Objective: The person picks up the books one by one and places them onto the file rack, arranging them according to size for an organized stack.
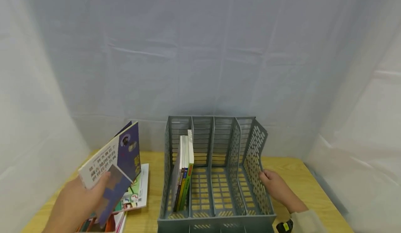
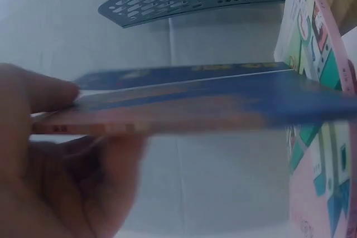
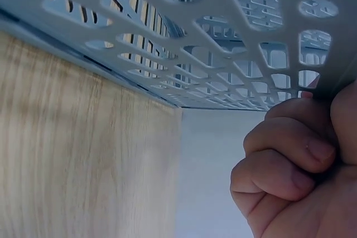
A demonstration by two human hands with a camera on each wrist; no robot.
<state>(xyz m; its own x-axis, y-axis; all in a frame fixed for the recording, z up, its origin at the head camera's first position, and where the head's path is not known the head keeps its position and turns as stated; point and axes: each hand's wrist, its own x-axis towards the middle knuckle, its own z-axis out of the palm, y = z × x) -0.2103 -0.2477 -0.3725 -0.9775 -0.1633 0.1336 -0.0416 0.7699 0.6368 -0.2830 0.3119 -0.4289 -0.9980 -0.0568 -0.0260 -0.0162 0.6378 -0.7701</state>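
Note:
My left hand (image 1: 76,200) pinches a thin purple-blue book (image 1: 133,153) between thumb and fingers, up off the table on the left. A white panel with printed characters shows on it. In the left wrist view the same book (image 2: 223,101) appears nearly edge-on and slightly blurred. Beneath it lie more books (image 1: 143,187), the top one with a colourful green and white cover. A grey file rack (image 1: 216,222) with several upright compartments stands in the middle. My right hand (image 1: 278,189) grips the rack's perforated right wall (image 3: 217,54), its fingers curled at the edge.
Several thin books (image 1: 183,174) stand slightly tilted in the rack's leftmost compartment. The wooden table (image 1: 300,184) reaches out on both sides of the rack. Pale sheeting (image 1: 200,69) hangs behind and at both sides.

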